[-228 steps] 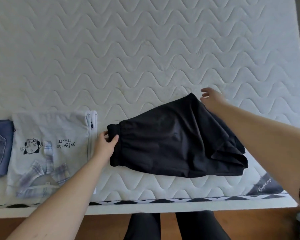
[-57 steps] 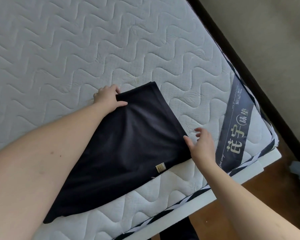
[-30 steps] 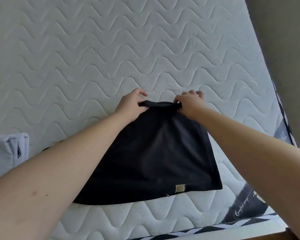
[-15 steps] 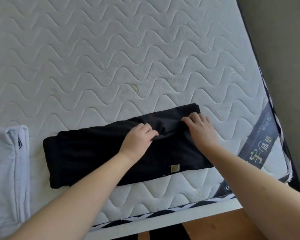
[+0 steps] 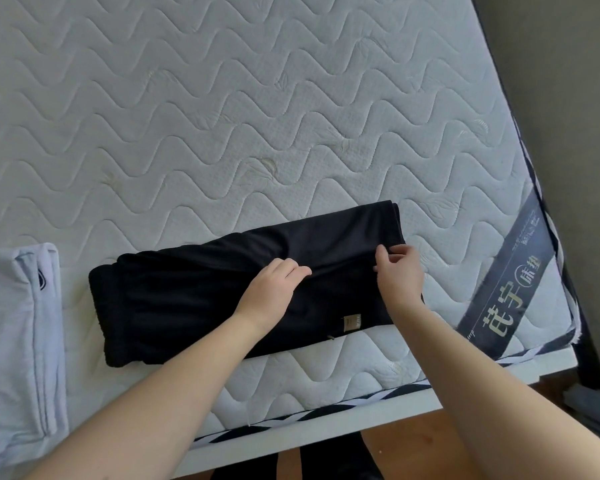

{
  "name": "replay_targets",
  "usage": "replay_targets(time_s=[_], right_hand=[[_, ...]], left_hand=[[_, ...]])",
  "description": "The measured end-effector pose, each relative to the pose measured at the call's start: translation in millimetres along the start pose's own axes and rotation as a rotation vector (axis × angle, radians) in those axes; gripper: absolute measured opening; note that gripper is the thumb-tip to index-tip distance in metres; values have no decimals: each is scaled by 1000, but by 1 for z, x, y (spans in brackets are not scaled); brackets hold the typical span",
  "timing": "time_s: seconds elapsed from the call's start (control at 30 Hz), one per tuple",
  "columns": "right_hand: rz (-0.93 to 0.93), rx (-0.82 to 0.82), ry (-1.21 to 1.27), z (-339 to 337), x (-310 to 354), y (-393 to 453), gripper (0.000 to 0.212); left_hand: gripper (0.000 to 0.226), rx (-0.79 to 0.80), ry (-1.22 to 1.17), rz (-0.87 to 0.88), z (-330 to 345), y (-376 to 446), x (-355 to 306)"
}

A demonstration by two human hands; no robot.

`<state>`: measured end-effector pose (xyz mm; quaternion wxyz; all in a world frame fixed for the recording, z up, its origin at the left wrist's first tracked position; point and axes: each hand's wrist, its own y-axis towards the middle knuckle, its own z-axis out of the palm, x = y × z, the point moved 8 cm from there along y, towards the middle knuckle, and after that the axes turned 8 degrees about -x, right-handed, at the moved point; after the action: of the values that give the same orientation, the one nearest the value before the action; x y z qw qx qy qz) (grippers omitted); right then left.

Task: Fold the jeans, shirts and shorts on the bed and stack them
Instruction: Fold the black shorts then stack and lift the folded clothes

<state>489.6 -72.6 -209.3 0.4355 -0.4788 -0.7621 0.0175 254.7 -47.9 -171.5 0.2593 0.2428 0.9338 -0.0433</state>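
Black shorts (image 5: 187,299) lie folded into a long band on the white quilted mattress (image 5: 257,116), near its front edge. A small tan label shows on their lower right part. My left hand (image 5: 274,289) rests on the middle of the band with its fingers curled into the fabric. Over at the band's right end, my right hand (image 5: 399,275) pinches the top layer between thumb and fingers. A folded white shirt (image 5: 18,341) with dark print lies to the left, apart from the shorts.
The mattress's front edge (image 5: 361,410) runs just below the shorts, with wooden floor (image 5: 430,441) beyond it. A dark brand label (image 5: 510,292) crosses the mattress's right corner. The right edge meets a dark frame and a grey wall.
Within the last second the far waist edge was brought down towards me, turning the shorts into a narrow band. Since half a second ago my right hand has shifted to the right end.
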Motion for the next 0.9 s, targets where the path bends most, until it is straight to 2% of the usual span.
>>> replay_targets(time_s=[0.07,0.13,0.3,0.37,0.47,0.57,0.67,0.8,0.9], right_hand=[[166,-35,168,0,-5,7,28],[198,-41,243,1,-1,15,33],[343,-30,251,6,-2,31,49],[387,-50,220,6,-4,34,51],[339,-66,234,6,-1,37,38],[254,-83,425,-1,2,34,27],[205,-46,414,-8,-11,28,23],[236,21,336,-11,-26,27,26],[240,41,342,-9,-19,27,33]], left_hand=[[52,28,-12,-14,1,0,1],[52,49,-9,-32,2,2,2],[54,38,225,-201,4,2,22],[45,61,259,-220,8,0,28],[31,36,269,-117,9,-2,23],[36,-6,266,-44,6,-3,24],[44,-38,302,3,2,-5,25],[52,-89,396,-34,-12,-11,47],[65,-57,452,-103,-24,-18,81]])
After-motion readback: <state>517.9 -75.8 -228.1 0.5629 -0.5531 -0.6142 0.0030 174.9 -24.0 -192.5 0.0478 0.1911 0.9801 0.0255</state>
